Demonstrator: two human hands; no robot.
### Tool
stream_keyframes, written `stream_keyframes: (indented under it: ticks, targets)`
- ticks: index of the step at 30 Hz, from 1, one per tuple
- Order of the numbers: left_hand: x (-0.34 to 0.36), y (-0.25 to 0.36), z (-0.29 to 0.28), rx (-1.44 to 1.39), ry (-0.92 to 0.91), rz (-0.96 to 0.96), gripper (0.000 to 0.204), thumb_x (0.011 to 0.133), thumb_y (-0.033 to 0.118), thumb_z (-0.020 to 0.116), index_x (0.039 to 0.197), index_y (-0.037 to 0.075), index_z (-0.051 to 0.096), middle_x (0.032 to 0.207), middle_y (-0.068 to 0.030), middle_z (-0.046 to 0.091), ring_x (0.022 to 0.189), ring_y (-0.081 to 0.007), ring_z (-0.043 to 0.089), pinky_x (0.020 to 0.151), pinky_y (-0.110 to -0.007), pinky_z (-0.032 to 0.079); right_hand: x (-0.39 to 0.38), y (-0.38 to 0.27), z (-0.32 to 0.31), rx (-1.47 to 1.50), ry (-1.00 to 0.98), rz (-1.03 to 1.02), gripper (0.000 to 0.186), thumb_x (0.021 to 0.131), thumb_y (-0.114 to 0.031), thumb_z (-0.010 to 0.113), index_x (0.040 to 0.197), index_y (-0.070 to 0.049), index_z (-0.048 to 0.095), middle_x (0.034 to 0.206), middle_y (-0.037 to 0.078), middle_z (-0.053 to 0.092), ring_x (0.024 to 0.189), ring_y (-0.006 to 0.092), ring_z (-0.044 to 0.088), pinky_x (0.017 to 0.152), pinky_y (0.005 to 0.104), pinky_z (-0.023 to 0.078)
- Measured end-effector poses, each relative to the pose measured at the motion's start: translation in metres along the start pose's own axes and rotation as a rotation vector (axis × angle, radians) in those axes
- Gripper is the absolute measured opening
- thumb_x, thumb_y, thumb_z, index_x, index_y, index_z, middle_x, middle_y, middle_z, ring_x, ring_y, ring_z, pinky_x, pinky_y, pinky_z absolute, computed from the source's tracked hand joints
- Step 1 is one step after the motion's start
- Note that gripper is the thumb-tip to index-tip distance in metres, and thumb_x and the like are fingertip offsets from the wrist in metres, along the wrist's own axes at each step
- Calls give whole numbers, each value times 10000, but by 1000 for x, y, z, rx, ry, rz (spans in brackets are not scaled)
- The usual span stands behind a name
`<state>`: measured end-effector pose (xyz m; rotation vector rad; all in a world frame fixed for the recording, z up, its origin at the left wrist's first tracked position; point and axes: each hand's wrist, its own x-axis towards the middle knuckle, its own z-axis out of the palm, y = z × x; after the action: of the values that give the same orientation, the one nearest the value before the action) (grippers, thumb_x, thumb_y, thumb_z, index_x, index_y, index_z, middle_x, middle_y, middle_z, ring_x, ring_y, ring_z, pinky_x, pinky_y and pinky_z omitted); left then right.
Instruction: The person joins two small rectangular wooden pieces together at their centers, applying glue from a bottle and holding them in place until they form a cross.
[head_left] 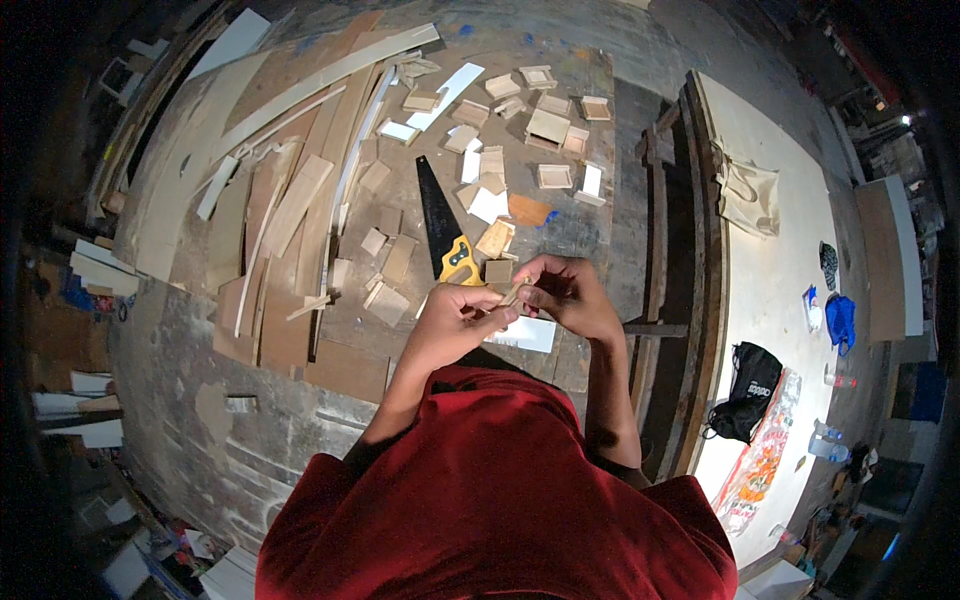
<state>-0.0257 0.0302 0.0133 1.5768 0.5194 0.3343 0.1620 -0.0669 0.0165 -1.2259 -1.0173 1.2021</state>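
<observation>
Close in front of my body, my left hand (458,318) and my right hand (566,297) meet with their fingertips on a small strip of pale wood (513,293). Both hands are closed in a pinch on it, and the fingers hide part of it. Just beyond my left hand lies a handsaw (437,213) with a black blade and a yellow handle. A small wooden block (498,271) sits right behind the fingers. Below them, partly covered by my hands, is a white flat piece (530,335).
Several small wooden box-like pieces (548,127) are scattered over the worn worktable (350,355). Long boards and strips (300,205) are heaped at the left. To the right stands a pale-topped table (745,300) bearing a cloth bag (750,198) and a black drawstring bag (750,392).
</observation>
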Motion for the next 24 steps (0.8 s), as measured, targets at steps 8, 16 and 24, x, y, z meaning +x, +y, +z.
stream_keyframes:
  ticks: [8,16,24]
  targets:
    - [2,-32,6,-280,8,-173,216,925,121,625,1025,-61,687,821,-83,695,696,-98,635,637,-238,543,-8,36,-5,96,113,73,168,867,-1,668,1026,34,629,788,47,645,679,100,594,610,254,496]
    - [-5,-59,-12,-621,51,-456,328,951,214,582,1146,-49,606,970,-205,681,820,-252,696,749,-335,586,-99,173,-31,57,420,207,163,858,-91,711,941,39,658,755,56,661,661,111,613,599,268,516]
    - [-13,-73,-24,-652,88,-443,251,955,109,547,1153,-45,560,1069,-175,642,952,-269,666,865,-386,565,-149,313,-37,-320,396,556,182,839,-156,699,908,11,722,779,80,709,647,123,649,562,267,530]
